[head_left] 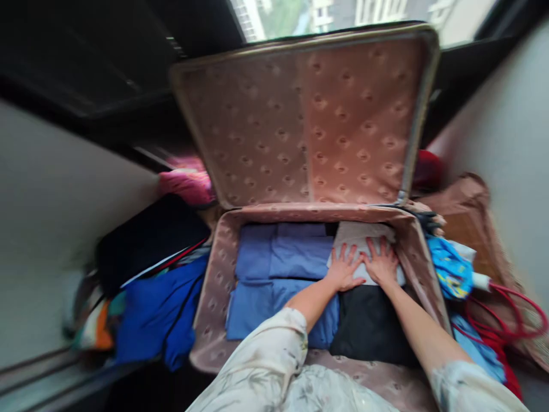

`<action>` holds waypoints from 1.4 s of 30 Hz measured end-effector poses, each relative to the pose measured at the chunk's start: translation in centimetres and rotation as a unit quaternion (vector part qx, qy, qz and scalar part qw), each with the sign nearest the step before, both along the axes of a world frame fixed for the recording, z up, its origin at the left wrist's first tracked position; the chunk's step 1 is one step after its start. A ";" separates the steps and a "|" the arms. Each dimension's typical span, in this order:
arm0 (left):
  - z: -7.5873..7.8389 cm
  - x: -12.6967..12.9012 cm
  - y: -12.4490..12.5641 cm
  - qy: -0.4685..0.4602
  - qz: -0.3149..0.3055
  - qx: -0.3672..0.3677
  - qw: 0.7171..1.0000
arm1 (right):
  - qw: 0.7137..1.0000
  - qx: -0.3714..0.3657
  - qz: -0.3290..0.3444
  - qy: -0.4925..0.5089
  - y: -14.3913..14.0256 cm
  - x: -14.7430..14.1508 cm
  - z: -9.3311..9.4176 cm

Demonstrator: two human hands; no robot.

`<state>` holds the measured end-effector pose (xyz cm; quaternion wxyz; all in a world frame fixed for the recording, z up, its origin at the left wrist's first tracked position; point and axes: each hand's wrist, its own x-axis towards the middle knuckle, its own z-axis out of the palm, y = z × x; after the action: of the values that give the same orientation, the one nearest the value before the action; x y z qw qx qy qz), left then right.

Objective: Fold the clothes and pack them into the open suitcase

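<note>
leaning over open suitcase (217, 309), with patterned lid (309, 126) raised at far side. pressing left hand (343, 270) and right hand (381, 264) down on folded white cloth (362, 232), in far right part of suitcase, with grip spread in both. noting folded black cloth (371, 320) just nearer, folded blue clothes (253, 309) beside, to left. outside: bright blue garment (150, 309) at left, red cord (512, 320) at right.

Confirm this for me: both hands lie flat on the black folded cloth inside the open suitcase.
Wrong colour: the head view shows the left hand and right hand flat on the whitish folded cloth inside the open suitcase.
</note>
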<state>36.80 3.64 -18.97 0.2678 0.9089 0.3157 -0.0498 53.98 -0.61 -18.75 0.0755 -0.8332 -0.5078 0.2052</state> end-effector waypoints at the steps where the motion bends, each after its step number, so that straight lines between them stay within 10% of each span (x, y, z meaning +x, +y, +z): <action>1: 0.2 0.2 -0.2 -0.006 -0.002 -0.001 1.000 | 1.000 -0.005 -0.002 -0.010 -0.2 0.0 0.1; 8: 4.5 -2.9 -3.7 -0.004 0.003 0.045 0.999 | 0.999 0.032 0.014 -0.032 -0.4 0.7 -0.8; 14: 13.4 -16.4 -10.7 -0.168 0.122 -0.049 0.977 | 1.000 -0.015 0.012 -0.019 0.1 2.2 -1.0; 21: 21.7 -37.9 -12.2 -0.267 0.501 0.062 0.821 | 0.999 -0.028 0.021 -0.034 -2.5 -3.2 1.4; 26: 23.1 -50.9 -8.3 -0.257 0.683 0.162 0.665 | 0.996 -0.066 0.056 0.012 -7.0 -11.9 3.5; 35: 21.0 -56.2 -3.7 -0.006 0.630 0.085 0.772 | 0.981 0.016 0.066 0.184 -7.8 -24.3 10.3; 42: 25.0 -57.1 -3.2 -0.129 0.516 0.055 0.845 | 0.971 0.059 0.086 0.215 -8.0 -28.3 14.7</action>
<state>-20.33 0.44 6.00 0.2430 0.6262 0.7039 0.2311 25.67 -8.65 -4.10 0.2142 -0.7171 -0.5605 0.3545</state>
